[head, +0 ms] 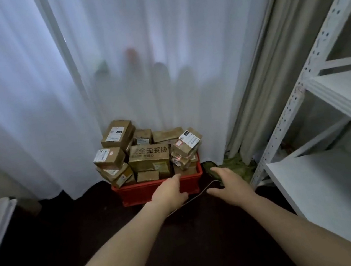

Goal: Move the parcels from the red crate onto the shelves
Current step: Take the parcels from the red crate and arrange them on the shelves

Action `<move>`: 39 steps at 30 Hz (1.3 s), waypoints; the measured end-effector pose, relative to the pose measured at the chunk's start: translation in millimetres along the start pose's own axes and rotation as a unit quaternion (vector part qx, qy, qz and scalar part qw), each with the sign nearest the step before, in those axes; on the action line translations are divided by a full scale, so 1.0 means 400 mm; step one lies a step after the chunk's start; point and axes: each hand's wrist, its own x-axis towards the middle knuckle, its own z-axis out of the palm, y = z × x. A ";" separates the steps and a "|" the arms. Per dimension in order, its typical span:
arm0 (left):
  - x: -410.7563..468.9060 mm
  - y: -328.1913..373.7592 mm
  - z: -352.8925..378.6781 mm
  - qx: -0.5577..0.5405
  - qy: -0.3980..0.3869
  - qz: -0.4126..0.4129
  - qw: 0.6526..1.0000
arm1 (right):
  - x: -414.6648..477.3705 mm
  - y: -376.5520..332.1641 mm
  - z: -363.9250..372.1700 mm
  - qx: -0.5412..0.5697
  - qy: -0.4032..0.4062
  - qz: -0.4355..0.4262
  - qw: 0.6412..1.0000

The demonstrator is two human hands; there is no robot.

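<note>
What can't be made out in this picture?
Head view:
Objects behind the curtain: only blurred shapes through the cloth.
Lower parcels: hidden by the red crate wall and the boxes above.
Shelves: cut off by the right edge.
Parcel labels: print too small.

Both bare hands reach toward the red crate (132,188) heaped with parcels (148,157): left hand (170,193) at its front rim, right hand (229,185) just beside it, white shelves (336,177) alongside.

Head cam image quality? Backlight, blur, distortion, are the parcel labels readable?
Head view: backlit through the white curtain, floor nearly black; parcels in the red crate dim, big print readable, small labels not; shelves lean from wide-angle distortion; left hand and right hand slightly soft.
</note>
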 end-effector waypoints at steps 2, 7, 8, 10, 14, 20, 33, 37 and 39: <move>0.048 -0.035 -0.016 -0.006 0.008 -0.028 1.000 | 0.078 -0.010 0.006 -0.002 -0.018 -0.017 1.000; 0.168 -0.082 -0.059 -0.043 0.033 -0.090 0.994 | 0.267 -0.010 -0.008 0.017 -0.054 -0.030 0.998; 0.192 -0.084 -0.069 -0.048 0.035 -0.102 0.993 | 0.304 -0.007 -0.016 0.026 -0.059 -0.031 0.997; 0.247 -0.087 -0.086 -0.050 0.036 -0.119 0.991 | 0.374 0.009 -0.027 0.043 -0.065 -0.026 0.997; 0.362 -0.085 -0.092 -0.075 0.030 -0.147 0.986 | 0.498 0.048 -0.048 0.092 -0.075 0.033 0.992; 0.532 -0.096 -0.083 -0.074 -0.009 -0.148 0.986 | 0.661 0.103 -0.048 0.161 -0.079 0.125 0.976; 1.031 -0.162 -0.120 -0.084 -0.063 -0.108 0.989 | 1.009 0.204 0.161 0.366 -0.039 0.349 0.862; 1.123 -0.146 -0.095 -0.124 -0.093 -0.118 0.981 | 1.071 0.205 0.189 0.369 -0.029 0.377 0.849; 1.161 -0.141 -0.073 -0.145 -0.116 -0.126 0.975 | 1.096 0.210 0.190 0.382 -0.017 0.383 0.841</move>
